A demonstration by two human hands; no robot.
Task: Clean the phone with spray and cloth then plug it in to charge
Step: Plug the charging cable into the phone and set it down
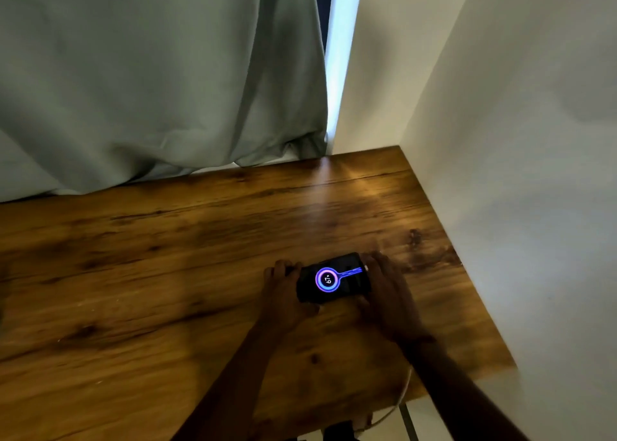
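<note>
Wood-grain brown runs under everything: the table (140,273) fills the lower half of the view, and near its right side lies the phone (330,278), flat, screen up and lit with a glowing purple-blue ring showing 67. The left hand (283,293) cups the phone's left end, fingers curled and close together over that edge, thumb along the near side. The right hand (384,293) wraps the right end, fingers bent around the far corner where a bright line on the screen runs toward that edge (whether a plug sits under those fingertips I cannot tell, since the hand hides it and the frame is blurred). A white cable (399,404) curves past the table's near edge below the right forearm. Behind the table hangs a pale grey-green curtain (150,73), its hem bunched on the tabletop, with a strip of daylight at its right edge. A white wall (517,140) closes the right side.
</note>
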